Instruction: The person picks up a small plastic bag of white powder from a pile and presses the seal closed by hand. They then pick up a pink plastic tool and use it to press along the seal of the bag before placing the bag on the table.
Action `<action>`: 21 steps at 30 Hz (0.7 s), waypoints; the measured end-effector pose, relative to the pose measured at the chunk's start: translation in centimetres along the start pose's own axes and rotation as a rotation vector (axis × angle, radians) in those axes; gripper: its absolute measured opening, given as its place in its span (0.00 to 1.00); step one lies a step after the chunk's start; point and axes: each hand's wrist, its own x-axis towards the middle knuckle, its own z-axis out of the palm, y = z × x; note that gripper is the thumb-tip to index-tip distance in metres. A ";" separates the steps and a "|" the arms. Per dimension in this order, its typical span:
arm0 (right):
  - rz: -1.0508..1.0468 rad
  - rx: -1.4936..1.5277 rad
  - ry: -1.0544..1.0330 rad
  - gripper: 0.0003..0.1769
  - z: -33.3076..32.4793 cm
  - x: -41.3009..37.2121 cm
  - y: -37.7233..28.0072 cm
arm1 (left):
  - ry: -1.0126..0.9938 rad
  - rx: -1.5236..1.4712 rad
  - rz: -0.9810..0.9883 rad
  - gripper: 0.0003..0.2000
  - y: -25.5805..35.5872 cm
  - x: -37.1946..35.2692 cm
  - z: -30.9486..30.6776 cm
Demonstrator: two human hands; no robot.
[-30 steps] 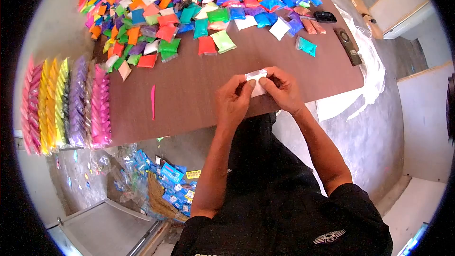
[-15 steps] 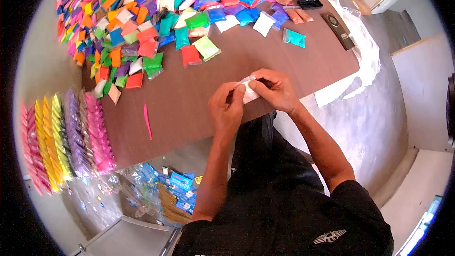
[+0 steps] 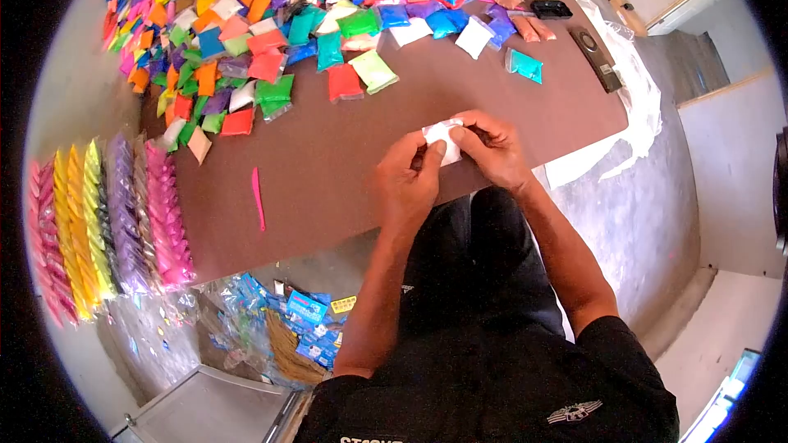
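Note:
A small white packet in clear film is held between both hands above the table's near edge. My left hand pinches its left side, with the thumb across the front. On the other side, my right hand grips the upper right corner between thumb and fingers. Both hands are closed, and the packet's edges are partly hidden under the fingertips. Left of the hands, a pink plastic modelling knife lies flat on the brown table.
A large heap of coloured packets covers the far left. Strips of twisted coloured packets hang over the left edge. A teal packet, a black object and a dark oblong device lie at right. Plastic bags lie below.
The packet has turned so more of its white face shows. Both hands have shifted slightly right in view, and the camera view has moved a little.

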 end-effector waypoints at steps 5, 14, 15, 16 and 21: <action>0.004 -0.079 -0.041 0.10 0.3 0.0 -1.1 | 0.036 -0.013 0.051 0.11 -0.8 0.1 0.2; 0.010 0.031 -0.006 0.14 -0.6 0.2 0.6 | -0.009 -0.081 0.048 0.12 -0.6 -0.1 1.0; 0.033 -0.002 -0.017 0.14 -0.7 0.2 0.4 | -0.015 -0.076 0.030 0.12 -0.5 -0.1 0.9; 0.025 0.005 -0.017 0.14 -0.6 0.1 0.1 | -0.016 -0.068 0.037 0.12 -0.7 0.0 0.9; -0.008 0.021 -0.099 0.16 -0.3 0.4 -0.2 | -0.015 -0.006 0.071 0.13 -0.9 0.2 0.6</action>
